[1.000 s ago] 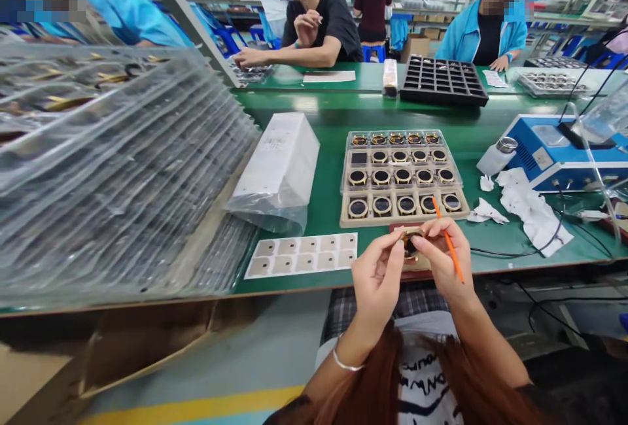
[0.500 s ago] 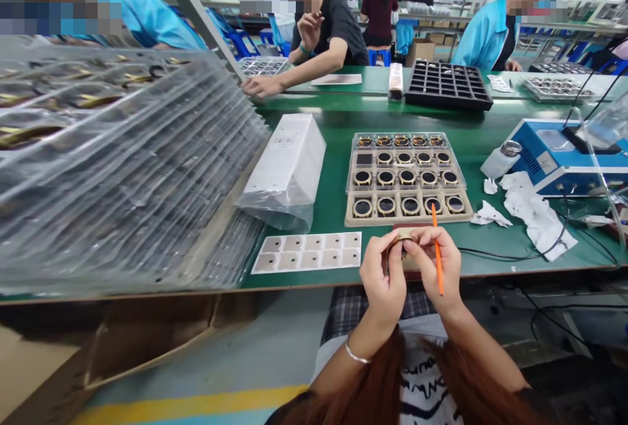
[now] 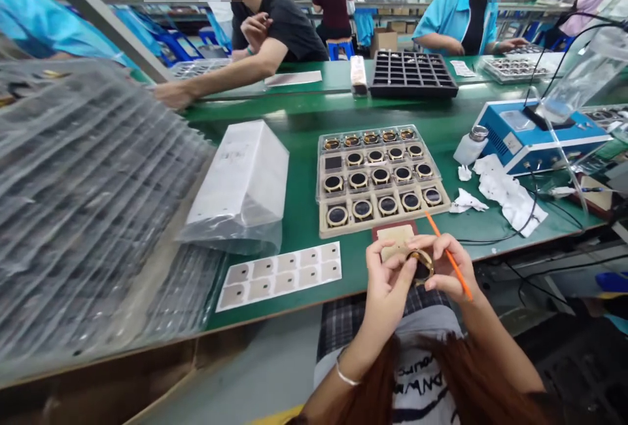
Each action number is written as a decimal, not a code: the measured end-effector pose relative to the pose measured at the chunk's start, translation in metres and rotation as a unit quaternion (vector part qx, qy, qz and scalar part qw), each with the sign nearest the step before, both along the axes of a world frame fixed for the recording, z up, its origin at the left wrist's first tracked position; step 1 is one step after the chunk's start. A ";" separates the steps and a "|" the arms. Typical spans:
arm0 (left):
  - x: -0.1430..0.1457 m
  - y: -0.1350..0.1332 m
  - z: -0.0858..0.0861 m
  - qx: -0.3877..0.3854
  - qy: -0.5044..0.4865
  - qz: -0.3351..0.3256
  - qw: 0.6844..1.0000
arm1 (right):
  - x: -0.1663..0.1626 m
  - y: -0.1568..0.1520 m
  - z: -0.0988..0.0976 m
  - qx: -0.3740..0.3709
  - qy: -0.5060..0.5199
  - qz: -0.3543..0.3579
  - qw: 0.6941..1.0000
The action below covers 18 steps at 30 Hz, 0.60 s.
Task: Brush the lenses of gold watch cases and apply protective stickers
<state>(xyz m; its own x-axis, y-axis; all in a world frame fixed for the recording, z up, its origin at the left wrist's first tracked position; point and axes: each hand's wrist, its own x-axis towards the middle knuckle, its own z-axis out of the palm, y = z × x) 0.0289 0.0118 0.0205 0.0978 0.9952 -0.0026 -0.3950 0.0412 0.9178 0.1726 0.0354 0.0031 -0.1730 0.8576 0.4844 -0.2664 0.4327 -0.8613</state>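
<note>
Between my two hands is a round gold watch case (image 3: 422,268), tilted so that its dark inside shows. My left hand (image 3: 390,281) grips its left side with thumb and fingers. My right hand (image 3: 449,265) pinches the right side of the rim and also keeps an orange stick (image 3: 449,258) across its fingers. Just behind the hands, a dark red block with a beige pad (image 3: 396,237) lies at the table edge. Beyond it stands a clear and beige tray (image 3: 326,225) with rows of gold watch cases.
At left rises a tall stack of clear plastic trays (image 3: 98,209), beside a white bagged box (image 3: 235,170). A sticker sheet (image 3: 279,276) lies in front. To the right are crumpled tissues (image 3: 510,199), a small bottle (image 3: 471,144) and a blue machine (image 3: 520,137). Co-workers sit across the bench.
The watch case has been turned and tilted, now showing its round opening. My hands have come slightly lower, uncovering the beige pad. The camera view has swung to the right.
</note>
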 end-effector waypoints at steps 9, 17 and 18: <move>-0.045 0.001 -0.013 0.143 0.133 0.271 0.943 | 0.027 0.036 0.035 0.130 -0.379 -0.055 0.915; -0.057 0.001 -0.012 0.144 0.152 0.270 0.940 | 0.009 0.047 0.043 0.197 -0.539 0.002 0.819; -0.058 0.001 -0.012 0.143 0.154 0.266 0.941 | 0.008 0.047 0.043 0.194 -0.541 0.004 0.818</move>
